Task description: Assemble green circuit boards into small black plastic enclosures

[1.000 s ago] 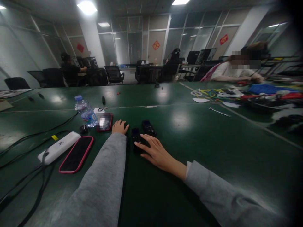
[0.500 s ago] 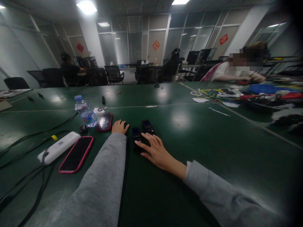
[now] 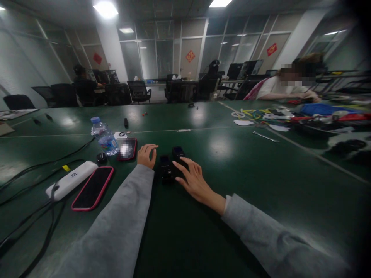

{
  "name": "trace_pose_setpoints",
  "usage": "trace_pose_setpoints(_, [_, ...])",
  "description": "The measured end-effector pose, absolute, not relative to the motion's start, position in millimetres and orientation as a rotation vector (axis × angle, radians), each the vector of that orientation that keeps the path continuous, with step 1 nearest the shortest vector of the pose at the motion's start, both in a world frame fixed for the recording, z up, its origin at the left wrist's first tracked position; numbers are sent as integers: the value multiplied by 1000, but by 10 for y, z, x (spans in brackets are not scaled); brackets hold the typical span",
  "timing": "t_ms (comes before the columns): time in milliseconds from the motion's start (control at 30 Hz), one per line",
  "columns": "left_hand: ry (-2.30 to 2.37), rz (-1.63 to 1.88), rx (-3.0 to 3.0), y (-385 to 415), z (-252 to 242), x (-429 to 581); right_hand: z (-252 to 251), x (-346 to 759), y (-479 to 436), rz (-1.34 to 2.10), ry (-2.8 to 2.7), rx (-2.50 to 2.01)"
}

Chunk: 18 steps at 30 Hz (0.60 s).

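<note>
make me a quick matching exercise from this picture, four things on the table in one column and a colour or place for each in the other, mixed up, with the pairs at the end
Things
1. nearer black device
2. bottle
3. white block
4. wrench

Colour or place
A. beside the pink-rimmed phone with the dark screen
B. silver, off to the right
C. between the left hand and the right hand
D. clear, with a blue cap

Pairs: 1-C, 2-D, 3-A, 4-B
</note>
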<state>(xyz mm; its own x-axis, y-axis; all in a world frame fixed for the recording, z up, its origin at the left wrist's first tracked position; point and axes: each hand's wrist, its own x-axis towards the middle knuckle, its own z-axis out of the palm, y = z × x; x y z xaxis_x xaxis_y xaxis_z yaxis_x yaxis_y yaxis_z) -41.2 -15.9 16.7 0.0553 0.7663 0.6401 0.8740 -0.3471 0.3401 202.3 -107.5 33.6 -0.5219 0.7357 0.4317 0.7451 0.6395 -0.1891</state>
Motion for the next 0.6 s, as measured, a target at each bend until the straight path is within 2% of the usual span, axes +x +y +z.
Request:
trace_pose_setpoints(100, [-1530,-1247,-2341,-410,151,-378,318,2097,-983,-26,-2274,-1226])
trace_pose_setpoints(300, [-1543,-950,-2628,-720,186,-326,240,2168,-839,23,-2254,-1268])
trace_pose_setpoints(600, [-1443,-864,-2712,-750,200,-277,220,2142,-865,69,-2352,-1220])
